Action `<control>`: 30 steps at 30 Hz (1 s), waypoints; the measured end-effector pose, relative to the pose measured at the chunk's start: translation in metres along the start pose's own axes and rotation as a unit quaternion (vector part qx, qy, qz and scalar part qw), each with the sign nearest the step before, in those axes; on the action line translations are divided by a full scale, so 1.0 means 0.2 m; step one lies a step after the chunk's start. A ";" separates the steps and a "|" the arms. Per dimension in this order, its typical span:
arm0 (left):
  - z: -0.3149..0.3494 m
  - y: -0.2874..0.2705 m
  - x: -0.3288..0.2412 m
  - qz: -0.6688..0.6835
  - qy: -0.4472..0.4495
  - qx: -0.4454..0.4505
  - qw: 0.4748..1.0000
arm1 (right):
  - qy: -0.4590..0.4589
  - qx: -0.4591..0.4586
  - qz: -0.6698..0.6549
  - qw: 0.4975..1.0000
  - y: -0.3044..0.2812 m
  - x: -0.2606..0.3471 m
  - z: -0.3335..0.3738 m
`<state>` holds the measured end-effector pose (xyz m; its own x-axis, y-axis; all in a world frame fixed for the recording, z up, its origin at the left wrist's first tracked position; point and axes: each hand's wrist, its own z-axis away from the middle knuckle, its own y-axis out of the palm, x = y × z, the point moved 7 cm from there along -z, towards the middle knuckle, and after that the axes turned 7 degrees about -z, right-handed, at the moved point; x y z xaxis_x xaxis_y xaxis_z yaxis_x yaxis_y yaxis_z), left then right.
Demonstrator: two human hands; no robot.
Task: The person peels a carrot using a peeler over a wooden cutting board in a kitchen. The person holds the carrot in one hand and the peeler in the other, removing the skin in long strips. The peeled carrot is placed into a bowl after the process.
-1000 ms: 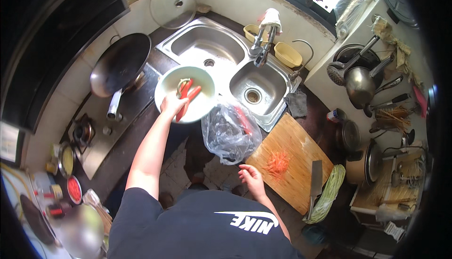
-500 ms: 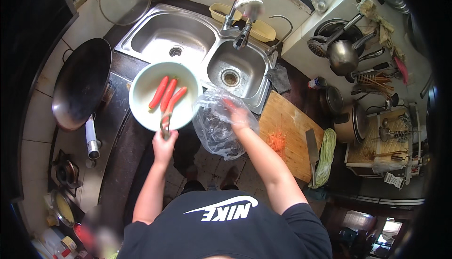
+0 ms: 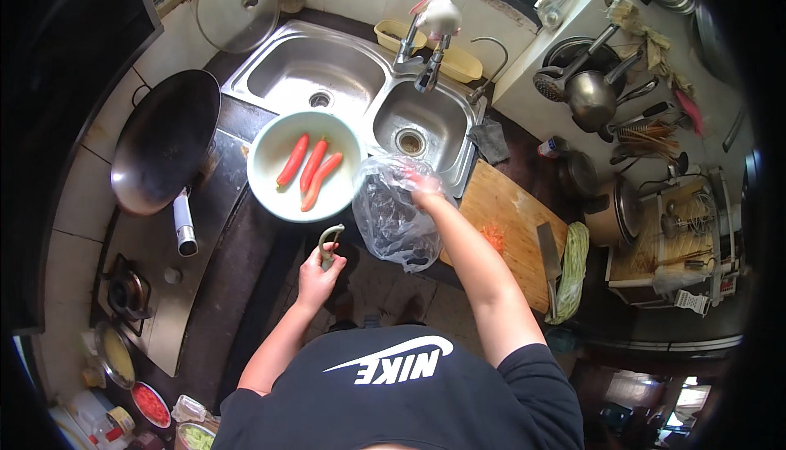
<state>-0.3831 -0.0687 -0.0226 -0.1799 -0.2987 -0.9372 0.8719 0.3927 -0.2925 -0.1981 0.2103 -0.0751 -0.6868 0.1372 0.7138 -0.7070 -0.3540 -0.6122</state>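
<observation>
My left hand [image 3: 315, 276] is closed on a curved green thing [image 3: 324, 247], slim and bent like a long pepper; its exact kind is unclear. It is just below the white bowl [image 3: 266, 196], where three long red peppers [image 3: 313, 165] lie side by side. My right hand [image 3: 426, 193] grips the upper part of a crumpled clear plastic bag [image 3: 393, 233], over the counter edge beside the small sink. Something red shows through the plastic at my right fingertips, too blurred to name.
A double steel sink [image 3: 278, 65] lies beyond the bowl. The cutting board [image 3: 512, 212] at right bears shredded orange vegetable [image 3: 493, 237] and a cleaver [image 3: 548, 252], with a green vegetable bundle [image 3: 571, 274] at its edge. A wok [image 3: 168, 143] stands on the stove at left.
My left hand has moved away from the bowl's rim toward my body, carrying the curved green thing. The three red peppers stay in the bowl. My right hand remains at the bag.
</observation>
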 end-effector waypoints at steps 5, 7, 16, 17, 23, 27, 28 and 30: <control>-0.02 0.04 -0.13 0.043 0.005 0.019 0.999 | 0.292 0.154 -0.483 0.811 0.11 0.07 0.32; -0.02 0.06 -0.15 0.056 0.016 0.024 0.998 | 0.303 0.207 -0.538 0.759 0.12 0.04 0.52; -0.06 0.40 -0.25 0.025 0.112 0.099 0.988 | 0.058 0.310 -0.652 0.689 -0.39 -0.07 1.37; -0.06 0.48 -0.27 0.038 0.099 0.120 0.987 | 0.026 0.305 -0.669 0.677 -0.45 -0.09 1.40; 0.01 0.96 -0.43 -0.018 0.100 0.253 0.962 | 0.034 0.225 -0.790 0.569 -0.64 -0.36 1.44; 0.03 1.23 -0.50 -0.072 0.130 0.230 0.962 | 0.117 0.125 -0.769 0.615 -0.75 -0.61 1.39; 0.04 1.30 -0.51 -0.089 0.152 0.225 0.958 | 0.099 0.122 -0.767 0.622 -0.78 -0.66 1.36; 0.04 1.43 -0.54 -0.122 0.193 0.207 0.951 | 0.064 0.125 -0.759 0.635 -0.85 -0.75 1.29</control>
<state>-0.1111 0.0686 -0.0041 -0.4846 0.0354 -0.8740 0.8727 -0.0477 -0.4859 0.0686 0.0114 0.0088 0.7361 0.5650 0.3728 -0.5327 0.1437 0.8340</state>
